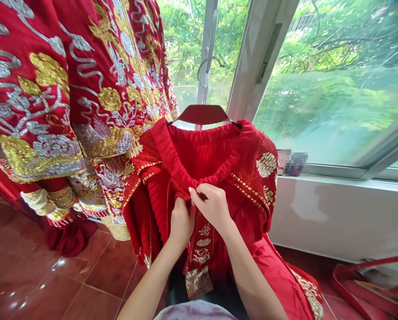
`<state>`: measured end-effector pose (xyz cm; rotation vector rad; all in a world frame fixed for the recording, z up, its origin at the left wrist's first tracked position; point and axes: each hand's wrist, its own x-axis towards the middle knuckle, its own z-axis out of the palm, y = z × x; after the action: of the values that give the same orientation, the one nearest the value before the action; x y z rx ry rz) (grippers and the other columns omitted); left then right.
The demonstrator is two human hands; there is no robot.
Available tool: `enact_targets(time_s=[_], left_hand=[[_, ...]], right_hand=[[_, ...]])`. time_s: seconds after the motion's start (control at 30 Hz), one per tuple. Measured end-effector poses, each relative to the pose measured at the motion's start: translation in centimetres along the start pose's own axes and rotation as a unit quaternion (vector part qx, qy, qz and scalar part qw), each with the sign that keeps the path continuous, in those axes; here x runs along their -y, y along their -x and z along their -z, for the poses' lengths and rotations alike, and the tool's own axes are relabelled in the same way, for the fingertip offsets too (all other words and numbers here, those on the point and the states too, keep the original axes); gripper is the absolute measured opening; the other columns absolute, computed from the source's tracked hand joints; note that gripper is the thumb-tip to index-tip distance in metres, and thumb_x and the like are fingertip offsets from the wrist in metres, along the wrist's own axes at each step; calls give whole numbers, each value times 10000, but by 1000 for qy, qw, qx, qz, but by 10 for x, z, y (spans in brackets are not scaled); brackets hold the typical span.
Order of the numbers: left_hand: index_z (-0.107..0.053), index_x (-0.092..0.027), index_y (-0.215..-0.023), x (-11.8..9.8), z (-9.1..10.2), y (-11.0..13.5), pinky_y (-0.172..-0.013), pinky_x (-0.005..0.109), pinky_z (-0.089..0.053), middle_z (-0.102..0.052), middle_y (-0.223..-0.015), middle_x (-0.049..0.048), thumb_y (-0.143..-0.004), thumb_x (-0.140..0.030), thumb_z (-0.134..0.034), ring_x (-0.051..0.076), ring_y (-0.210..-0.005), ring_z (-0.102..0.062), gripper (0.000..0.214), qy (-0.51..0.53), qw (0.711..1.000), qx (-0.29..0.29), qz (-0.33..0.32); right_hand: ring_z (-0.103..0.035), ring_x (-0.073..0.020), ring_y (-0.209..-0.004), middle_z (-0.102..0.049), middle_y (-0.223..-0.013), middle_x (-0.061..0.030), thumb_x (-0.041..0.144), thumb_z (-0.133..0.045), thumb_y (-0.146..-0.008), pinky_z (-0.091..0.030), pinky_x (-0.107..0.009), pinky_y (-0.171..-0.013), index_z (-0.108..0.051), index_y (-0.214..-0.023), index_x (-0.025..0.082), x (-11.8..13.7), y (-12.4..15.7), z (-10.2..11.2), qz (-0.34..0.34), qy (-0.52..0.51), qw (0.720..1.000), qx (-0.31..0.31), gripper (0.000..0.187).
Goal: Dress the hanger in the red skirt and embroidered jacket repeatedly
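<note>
A red skirt [248, 186] with a gathered elastic waistband and gold embroidery hangs from a hanger [204, 114] in front of me. The hanger has a dark red bar, and its metal hook rises against the window. My right hand [214, 204] pinches the front middle of the waistband, thumb and index finger together. Just below and to the left, my left hand [181, 220] is closed on the skirt's cloth under the band; its fingertips are mostly hidden. An embroidered panel [201, 253] hangs down below both hands.
Red jackets [119, 80] with thick gold and silver embroidery hang close on the left. Behind the skirt are windows [332, 106] above a white sill [352, 183]. Dark red cloth [70, 238] lies on the tiled floor [69, 284]. A red-framed object [348, 289] stands at the lower right.
</note>
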<state>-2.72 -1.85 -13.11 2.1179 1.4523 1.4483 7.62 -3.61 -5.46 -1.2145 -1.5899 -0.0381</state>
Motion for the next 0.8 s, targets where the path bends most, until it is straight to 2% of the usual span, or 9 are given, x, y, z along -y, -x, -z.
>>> enact_targets(time_s=[0.1, 0.17, 0.27, 0.33, 0.43, 0.53, 0.6, 0.7, 0.8], left_hand=[[-527, -173, -901, 0, -3, -3, -584, 261, -462, -623, -782, 62, -913, -208, -411, 183, -671, -630, 122, -13, 999, 41, 1], [-533, -177, -859, -1, -3, -2, -581, 261, -458, -637, -773, 67, -942, -240, -374, 181, -655, -629, 191, -19, 999, 49, 8], [-538, -181, -853, 0, -5, 1, -611, 267, -462, -656, -801, 78, -944, -243, -363, 184, -688, -635, 207, -2, 999, 42, 15], [-526, -185, -823, 2, -7, 2, -605, 268, -453, -647, -773, 69, -930, -241, -381, 177, -661, -617, 189, 17, 999, 41, 31], [-498, -192, -772, 8, -8, 4, -591, 261, -433, -616, -724, 37, -913, -260, -408, 156, -620, -576, 182, 76, 995, 43, 57], [-486, -191, -751, 12, -8, 6, -580, 236, -419, -599, -695, 2, -889, -253, -446, 132, -615, -554, 156, 182, 979, 57, 71], [-511, -184, -799, 12, -7, 8, -575, 223, -419, -624, -719, -3, -874, -254, -480, 124, -622, -560, 107, 247, 963, 69, 85], [-551, -174, -911, 10, -6, 10, -589, 219, -434, -666, -797, 13, -876, -296, -513, 129, -662, -595, 132, 304, 944, 77, 103], [-561, -167, -871, 10, -4, 9, -578, 213, -424, -660, -765, 16, -881, -325, -513, 128, -649, -594, 166, 314, 939, 81, 117]], right_hand=[[-471, -95, -531, -625, -694, -15, 332, -513, -904, -389, -234, -539, -634, -784, 183, -5, 13, 0, -25, -20, 999, -19, 226], [-562, -112, -614, -679, -842, -47, 289, -506, -916, -453, -241, -594, -649, -1003, 180, -6, 30, -4, -46, -7, 994, -95, 199], [-610, -147, -716, -664, -847, -68, 207, -532, -890, -492, -270, -640, -627, -1023, 172, -3, 60, -17, -47, 42, 972, -228, 167], [-607, -164, -739, -643, -826, -75, 173, -569, -854, -498, -282, -639, -625, -961, 172, 2, 77, -26, -27, 62, 963, -262, 121], [-587, -153, -689, -625, -747, -61, 138, -558, -849, -494, -270, -630, -642, -881, 173, 8, 89, -36, -6, 63, 977, -202, 97], [-606, -155, -682, -663, -754, -61, 166, -515, -874, -490, -271, -644, -670, -890, 168, 8, 85, -41, -57, 66, 991, -103, 155], [-633, -168, -725, -690, -809, -70, 207, -497, -882, -494, -283, -677, -681, -907, 164, 5, 79, -43, -104, 65, 988, -95, 190], [-636, -178, -726, -694, -810, -77, 275, -501, -880, -492, -296, -702, -693, -913, 146, -1, 70, -45, -134, 62, 982, -120, 234], [-622, -186, -696, -688, -778, -78, 328, -532, -853, -474, -304, -688, -699, -861, 151, -2, 65, -46, -174, 65, 977, -109, 244]])
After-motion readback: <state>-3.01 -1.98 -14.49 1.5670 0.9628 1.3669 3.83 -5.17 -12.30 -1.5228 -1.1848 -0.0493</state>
